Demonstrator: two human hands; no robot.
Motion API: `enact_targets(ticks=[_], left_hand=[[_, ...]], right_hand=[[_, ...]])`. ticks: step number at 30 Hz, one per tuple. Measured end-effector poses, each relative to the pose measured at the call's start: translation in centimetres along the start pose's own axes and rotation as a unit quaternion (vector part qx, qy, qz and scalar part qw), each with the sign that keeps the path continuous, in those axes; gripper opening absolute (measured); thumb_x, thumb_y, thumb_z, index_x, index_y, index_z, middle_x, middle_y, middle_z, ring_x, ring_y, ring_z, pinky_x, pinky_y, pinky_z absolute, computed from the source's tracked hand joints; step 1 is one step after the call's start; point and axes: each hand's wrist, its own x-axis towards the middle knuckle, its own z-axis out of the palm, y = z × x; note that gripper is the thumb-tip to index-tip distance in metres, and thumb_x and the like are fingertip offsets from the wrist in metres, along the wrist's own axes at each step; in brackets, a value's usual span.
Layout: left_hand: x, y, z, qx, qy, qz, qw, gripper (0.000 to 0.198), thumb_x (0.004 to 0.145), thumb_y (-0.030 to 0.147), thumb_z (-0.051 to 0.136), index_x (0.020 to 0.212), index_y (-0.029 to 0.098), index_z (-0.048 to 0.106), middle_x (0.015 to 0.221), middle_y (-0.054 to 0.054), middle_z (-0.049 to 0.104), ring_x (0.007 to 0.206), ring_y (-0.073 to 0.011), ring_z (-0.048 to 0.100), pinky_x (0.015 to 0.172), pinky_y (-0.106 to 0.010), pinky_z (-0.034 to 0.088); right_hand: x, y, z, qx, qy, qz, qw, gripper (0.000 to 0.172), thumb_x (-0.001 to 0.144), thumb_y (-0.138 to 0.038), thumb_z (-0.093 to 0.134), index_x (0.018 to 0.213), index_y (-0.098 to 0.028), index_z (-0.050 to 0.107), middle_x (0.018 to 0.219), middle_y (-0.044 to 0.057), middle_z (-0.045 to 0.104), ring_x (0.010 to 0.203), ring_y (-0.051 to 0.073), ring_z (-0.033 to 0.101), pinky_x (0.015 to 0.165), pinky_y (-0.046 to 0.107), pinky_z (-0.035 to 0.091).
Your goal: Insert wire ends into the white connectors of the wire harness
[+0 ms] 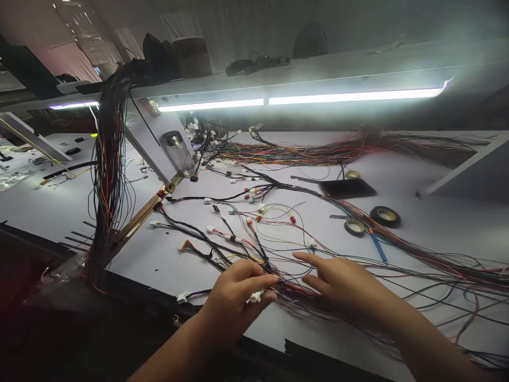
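My left hand (238,294) is closed near the table's front edge, with a small white connector (255,297) held in its curled fingers. To its right, my right hand (342,281) reaches over the loose wires, index finger stretched out and apart from the thumb, holding nothing that I can see. Between and below the hands runs a wire bundle (294,292), slightly blurred. Black-taped harness branches (199,229) fan out to the left and end in connectors, among them a white and orange connector (184,245). A white connector (312,244) lies just beyond my right fingertips.
Behind lie a second taped harness (294,187), a dark flat pad (348,188), a black tape roll (385,216), a smaller tape roll (354,227) and a blue tool (377,245). A thick wire bundle (109,159) hangs at left, near a clear jar (177,151).
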Motion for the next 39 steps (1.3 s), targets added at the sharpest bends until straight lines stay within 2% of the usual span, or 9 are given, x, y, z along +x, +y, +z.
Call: enact_targets(ticks=[3, 7, 10, 15, 20, 26, 33, 36, 39], left_hand=[[-1.1, 0.2, 0.4, 0.014, 0.029, 0.012, 0.999, 0.029, 0.084, 0.016, 0.064, 0.111, 0.027, 0.067, 0.081, -0.003, 0.063, 0.071, -0.0149, 0.058, 0.065, -0.026, 0.048], [-1.6, 0.4, -0.1, -0.063, 0.050, -0.123, 0.989, 0.010, 0.087, 0.025, 0.062, 0.096, 0.024, 0.065, 0.087, -0.002, 0.065, 0.079, -0.0151, 0.060, 0.071, -0.025, 0.048], [-1.3, 0.2, -0.7, -0.153, 0.075, -0.204, 0.964, 0.013, 0.087, 0.035, 0.061, 0.090, 0.022, 0.061, 0.076, 0.000, 0.062, 0.066, -0.0117, 0.055, 0.060, -0.022, 0.044], [-0.3, -1.2, -1.3, -0.304, 0.155, -0.294, 0.893, 0.023, 0.087, 0.042, 0.061, 0.085, 0.020, 0.054, 0.057, 0.005, 0.054, 0.049, -0.0066, 0.043, 0.049, -0.018, 0.034], [0.1, -3.6, -1.9, -0.400, 0.215, -0.328, 0.829, 0.025, 0.084, 0.036, 0.066, 0.077, 0.019, 0.049, 0.056, 0.007, 0.049, 0.044, -0.0039, 0.033, 0.043, -0.017, 0.026], [0.0, -6.2, -2.6, -0.419, 0.220, -0.342, 0.812, 0.025, 0.082, 0.036, 0.068, 0.079, 0.018, 0.050, 0.053, 0.008, 0.043, 0.043, -0.0038, 0.029, 0.041, -0.016, 0.023], [0.3, -5.3, -2.8, -0.545, 0.170, -0.322, 0.755, 0.018, 0.083, 0.029, 0.069, 0.085, 0.016, 0.058, 0.066, 0.004, 0.051, 0.050, -0.0036, 0.040, 0.049, -0.016, 0.037], [1.0, -4.7, -2.5, -0.546, 0.154, -0.310, 0.763, 0.014, 0.084, 0.025, 0.068, 0.091, 0.014, 0.063, 0.070, 0.002, 0.054, 0.055, -0.0049, 0.047, 0.053, -0.017, 0.043], [1.9, -4.4, -1.7, -0.529, 0.174, -0.313, 0.769, 0.016, 0.083, 0.024, 0.069, 0.093, 0.012, 0.066, 0.075, -0.001, 0.059, 0.062, -0.0067, 0.054, 0.061, -0.018, 0.049]], right_hand=[[-0.6, -1.1, -1.9, -0.043, 0.032, -0.046, 0.998, 0.035, 0.084, -0.029, 0.063, 0.119, -0.031, 0.065, 0.080, 0.003, 0.071, 0.073, 0.023, 0.064, 0.063, 0.030, 0.041], [0.6, -5.2, -1.7, 0.080, -0.027, -0.253, 0.964, 0.042, 0.082, -0.026, 0.070, 0.122, -0.031, 0.059, 0.094, 0.000, 0.066, 0.081, 0.015, 0.059, 0.068, 0.023, 0.041], [2.8, -8.0, -1.0, 0.093, -0.044, -0.299, 0.949, 0.018, 0.087, -0.031, 0.066, 0.103, -0.026, 0.068, 0.081, -0.002, 0.065, 0.072, 0.012, 0.056, 0.062, 0.022, 0.037], [6.0, -9.3, -0.2, 0.016, -0.110, -0.287, 0.951, 0.015, 0.089, -0.030, 0.059, 0.083, -0.023, 0.072, 0.067, -0.003, 0.065, 0.058, 0.011, 0.050, 0.052, 0.022, 0.030], [7.1, -8.0, 2.0, -0.057, -0.095, -0.268, 0.957, 0.016, 0.084, -0.023, 0.059, 0.072, -0.020, 0.069, 0.073, 0.004, 0.068, 0.062, 0.017, 0.056, 0.052, 0.026, 0.027], [6.5, -6.0, 4.3, -0.056, -0.059, -0.263, 0.961, 0.020, 0.092, -0.025, 0.052, 0.083, -0.020, 0.069, 0.084, 0.006, 0.069, 0.071, 0.019, 0.061, 0.057, 0.026, 0.035], [5.0, -6.0, 4.5, 0.111, 0.057, -0.233, 0.964, 0.037, 0.090, -0.019, 0.055, 0.126, -0.023, 0.056, 0.102, 0.004, 0.069, 0.090, 0.018, 0.062, 0.078, 0.028, 0.044], [5.1, -7.2, 4.1, 0.176, 0.118, -0.208, 0.955, 0.040, 0.084, -0.021, 0.062, 0.124, -0.024, 0.057, 0.084, 0.000, 0.067, 0.076, 0.016, 0.060, 0.072, 0.029, 0.044], [5.5, -8.2, 3.8, 0.194, 0.168, -0.185, 0.949, 0.018, 0.086, -0.025, 0.061, 0.103, -0.023, 0.066, 0.079, 0.000, 0.066, 0.075, 0.017, 0.058, 0.070, 0.029, 0.042]])
